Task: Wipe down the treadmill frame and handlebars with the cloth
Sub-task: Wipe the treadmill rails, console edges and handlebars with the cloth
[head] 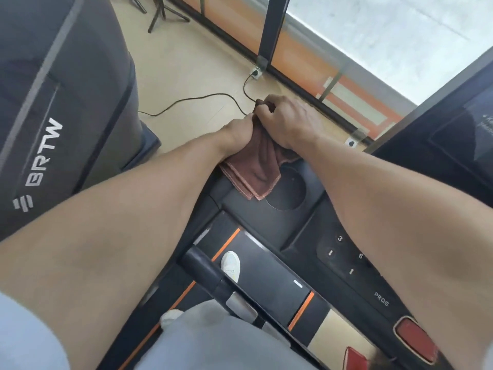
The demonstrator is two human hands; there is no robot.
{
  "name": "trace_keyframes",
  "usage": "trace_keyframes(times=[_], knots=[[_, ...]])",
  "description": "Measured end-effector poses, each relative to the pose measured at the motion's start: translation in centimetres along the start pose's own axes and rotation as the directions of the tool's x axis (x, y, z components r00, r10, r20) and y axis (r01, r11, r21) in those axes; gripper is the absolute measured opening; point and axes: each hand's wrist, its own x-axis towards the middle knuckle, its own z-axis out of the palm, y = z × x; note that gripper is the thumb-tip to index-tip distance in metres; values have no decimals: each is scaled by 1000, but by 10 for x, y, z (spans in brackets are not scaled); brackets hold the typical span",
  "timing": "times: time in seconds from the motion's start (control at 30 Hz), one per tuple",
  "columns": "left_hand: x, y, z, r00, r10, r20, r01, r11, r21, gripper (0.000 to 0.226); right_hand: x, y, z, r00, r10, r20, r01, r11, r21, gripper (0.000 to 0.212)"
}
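I see both my left hand (238, 132) and right hand (286, 117) gripping the brown cloth (254, 169) at the console's (269, 225) far edge. It looks soft and light, probably folded; best held bunched at its top.

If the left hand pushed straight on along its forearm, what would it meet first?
The left hand points up-frame, gripping the brown cloth. It would first meet the right hand, whose fingers curl over the cloth's top just ahead. Beyond lies only floor with a black power cable, though depth is uncertain.
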Motion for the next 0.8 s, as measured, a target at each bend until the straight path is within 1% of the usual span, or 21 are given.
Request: trace_keyframes(times=[0.13, 0.2, 0.27, 0.3, 0.4, 0.47, 0.5, 0.57, 0.63, 0.7, 0.73, 0.8], knots=[[-23, -20, -3, 1000, 7, -17, -6, 999, 39, 71, -18, -4, 7, 990, -142, -16, 141, 988, -58, 44], [-37, -32, -6, 999, 9, -44, -5, 995, 103, 72, -30, -12, 14, 983, -180, -23, 177, 978, -110, 49], [-51, -46, -8, 997, 53, -63, -40, 981, 189, 65, -49, -23, 22, 982, -185, -34, 179, 974, -138, 55], [-59, -53, -8, 992, 100, -76, -79, 967, 241, 61, -62, -28, 26, 983, -181, -41, 174, 976, -133, 57], [-90, -75, -4, 964, 235, -125, -173, 910, 378, 53, -109, -40, 36, 994, -107, -33, 104, 991, -83, 62], [-115, -91, 3, 919, 368, -138, -257, 829, 497, 52, -147, -48, 40, 999, -32, -11, 31, 995, -93, 60], [-124, -100, 6, 884, 450, -130, -308, 767, 562, 55, -166, -52, 41, 1000, -1, -31, -2, 995, -96, 59], [-137, -114, 11, 820, 567, -74, -391, 651, 651, 61, -198, -56, 35, 990, 48, -132, -54, 997, -48, 56], [-147, -121, 14, 787, 616, 15, -445, 552, 705, 61, -225, -58, 22, 972, 139, -189, -128, 989, 71, 55], [-159, -122, 21, 744, 660, 106, -514, 463, 722, 65, -255, -62, 13, 963, 209, -172, -168, 959, 228, 56], [-164, -122, 27, 727, 667, 162, -546, 419, 726, 69, -271, -64, 12, 962, 222, -160, -165, 937, 308, 56], [-170, -119, 42, 707, 655, 267, -600, 354, 717, 70, -301, -66, 14, 951, 236, -199, -139, 902, 408, 55]])
